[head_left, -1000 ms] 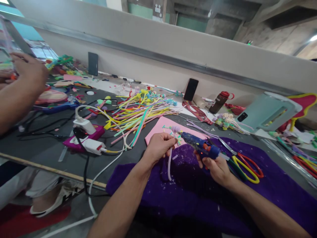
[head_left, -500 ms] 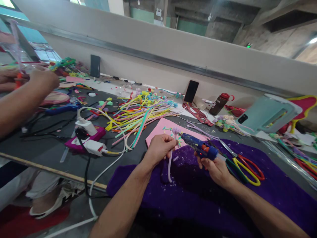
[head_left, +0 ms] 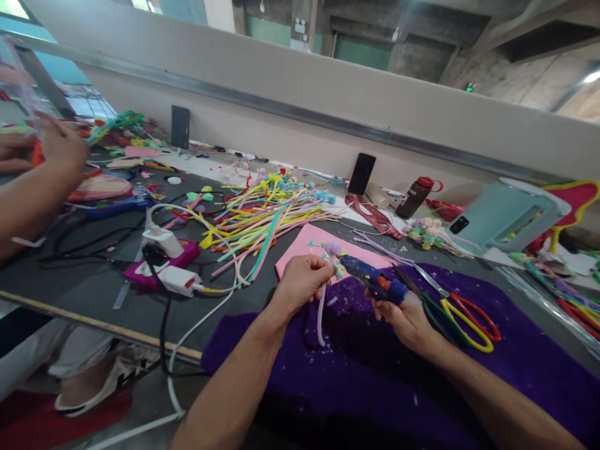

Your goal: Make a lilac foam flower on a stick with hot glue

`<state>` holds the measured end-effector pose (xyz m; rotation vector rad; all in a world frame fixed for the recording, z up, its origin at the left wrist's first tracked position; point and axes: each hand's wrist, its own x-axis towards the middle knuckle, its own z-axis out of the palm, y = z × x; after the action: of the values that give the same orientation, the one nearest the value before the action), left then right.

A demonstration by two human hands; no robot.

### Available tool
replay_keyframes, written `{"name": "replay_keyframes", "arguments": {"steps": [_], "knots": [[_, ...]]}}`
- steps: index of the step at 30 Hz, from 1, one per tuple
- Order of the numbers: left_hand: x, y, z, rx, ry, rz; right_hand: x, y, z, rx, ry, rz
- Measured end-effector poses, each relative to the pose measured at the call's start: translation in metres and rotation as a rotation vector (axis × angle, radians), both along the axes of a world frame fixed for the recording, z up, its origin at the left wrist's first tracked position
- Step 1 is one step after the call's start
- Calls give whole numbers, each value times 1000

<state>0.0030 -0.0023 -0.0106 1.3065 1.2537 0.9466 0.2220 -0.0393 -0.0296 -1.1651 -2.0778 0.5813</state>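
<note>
My left hand pinches a pale lilac pipe cleaner, whose free end hangs down over the purple cloth. Its top is coiled into a small lilac bundle just above my fingertips. Wrapped in my right hand is a blue hot glue gun, a small red light showing on it. The nozzle points left, at or very near the underside of the bundle; whether they touch I cannot tell. Beneath lies a pink sheet with small green and yellow bits.
Scissors with red and yellow handles lie right of my right hand. Several colourful pipe cleaners are heaped behind. A magenta power strip with plugs and cables sits left. Another person's hand works at far left. A bottle stands behind.
The glue gun has shifted slightly left and down, its nozzle now lower against the lilac bundle, which has tilted a little. At far left the other person's hand has moved left.
</note>
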Motion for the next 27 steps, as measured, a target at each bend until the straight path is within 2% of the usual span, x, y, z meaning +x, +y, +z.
{"name": "replay_keyframes", "arguments": {"steps": [5, 13, 27], "knots": [[-1, 0, 1, -5, -11, 12, -2, 0, 3, 51, -8, 41], [0, 0, 0, -12, -29, 7, 2, -1, -1, 33, 40, 51], [0, 0, 0, 0, -14, 6, -1, -1, 0, 55, 1, 55]]}}
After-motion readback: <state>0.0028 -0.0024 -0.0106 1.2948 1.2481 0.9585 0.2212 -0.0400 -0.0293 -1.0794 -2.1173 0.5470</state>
